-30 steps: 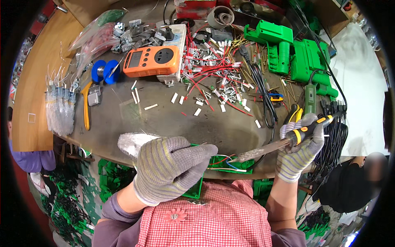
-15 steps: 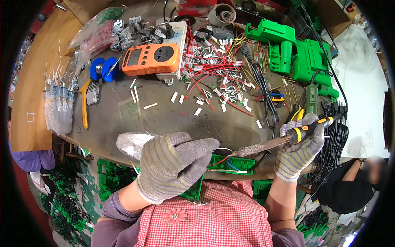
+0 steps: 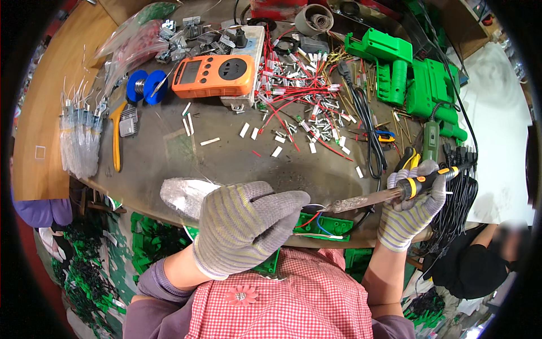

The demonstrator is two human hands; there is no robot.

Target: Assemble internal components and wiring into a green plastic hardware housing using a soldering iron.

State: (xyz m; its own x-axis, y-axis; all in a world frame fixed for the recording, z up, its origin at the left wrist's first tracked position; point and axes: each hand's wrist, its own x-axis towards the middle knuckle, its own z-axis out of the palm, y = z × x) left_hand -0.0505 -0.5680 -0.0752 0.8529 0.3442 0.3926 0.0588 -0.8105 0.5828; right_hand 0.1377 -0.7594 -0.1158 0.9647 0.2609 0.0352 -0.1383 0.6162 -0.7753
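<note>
My right hand (image 3: 415, 203), in a grey striped glove, grips a soldering iron (image 3: 370, 199) by its black and yellow handle. The iron points left, its tip close to red and blue wires (image 3: 317, 219) over a green plastic housing (image 3: 330, 226) at the table's front edge. My left hand (image 3: 248, 223), gloved alike, is closed with thumb and fingertips pressed together just left of the tip. Whatever it pinches is hidden. Part of another green piece (image 3: 271, 263) shows below that hand. A clear plastic-wrapped bundle (image 3: 183, 195) lies beside the left wrist.
An orange meter (image 3: 214, 76) and a blue solder spool (image 3: 148, 86) stand at the back left. Red-wired parts (image 3: 307, 90) lie scattered mid-table. Green housings (image 3: 392, 68) and black power cords (image 3: 457, 198) are at the right. A person (image 3: 474, 263) sits at the far right.
The whole view has shifted slightly. The soldering iron's tip has moved a little right and up; both hands keep nearly the same pose.
</note>
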